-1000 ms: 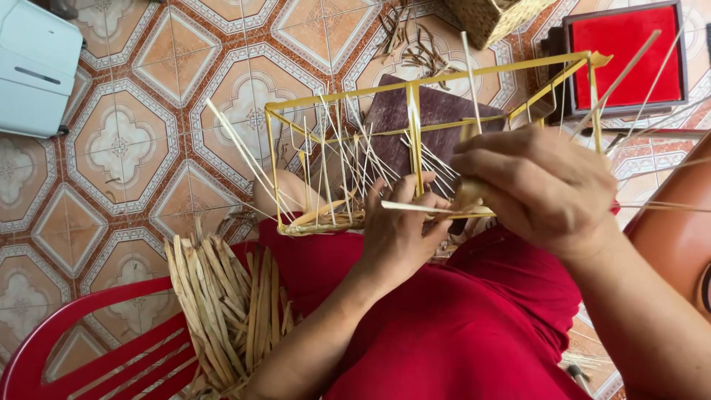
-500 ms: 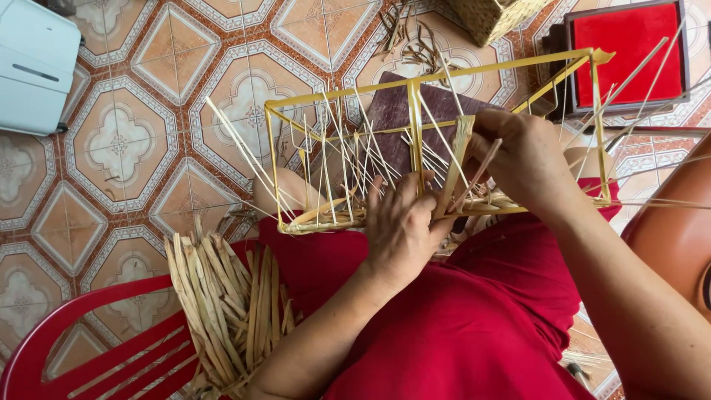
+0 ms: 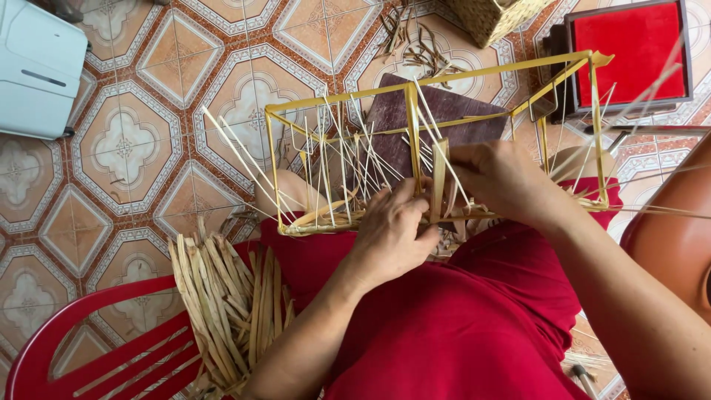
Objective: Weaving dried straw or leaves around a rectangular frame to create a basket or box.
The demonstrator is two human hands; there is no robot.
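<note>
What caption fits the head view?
Both hands, left hand and right hand, weave a flat straw strip into a yellow wire frame.

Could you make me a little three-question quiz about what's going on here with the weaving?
1. True or false: the yellow wire frame rests on the person's lap.
2. Which hand pinches the flat upright straw strip? A) left hand B) right hand
3. Fill in: the bundle of dried strips lies on a red ____.

Key
1. True: its woven bottom edge sits on the red cloth over the knees.
2. B; the left hand steadies the woven base.
3. Chair, at the person's left.
</note>
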